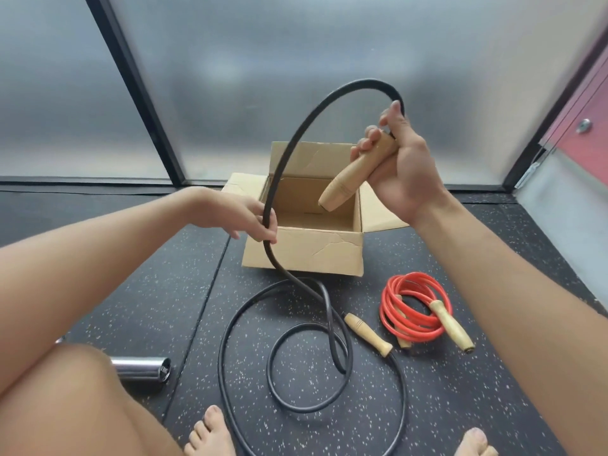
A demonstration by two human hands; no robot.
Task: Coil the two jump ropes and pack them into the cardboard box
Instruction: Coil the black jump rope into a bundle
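Observation:
My right hand [399, 162] grips one wooden handle [352, 179] of the black jump rope [296, 133], held above the open cardboard box [306, 251]. The black cord arches up and over to my left hand [237, 215], which is closed around it beside the box's left wall. Below that hand the cord drops to the floor and lies in loose loops [286, 366]; its other wooden handle [368, 334] rests on the mat. The red jump rope [411, 304] lies coiled on the floor to the right of the box, both wooden handles tucked in it.
A shiny metal cylinder [141, 370] lies on the speckled black mat [437, 406] near my left knee. My bare feet [210, 432] are at the bottom edge. Frosted glass panels [246, 77] with black frames stand behind the box.

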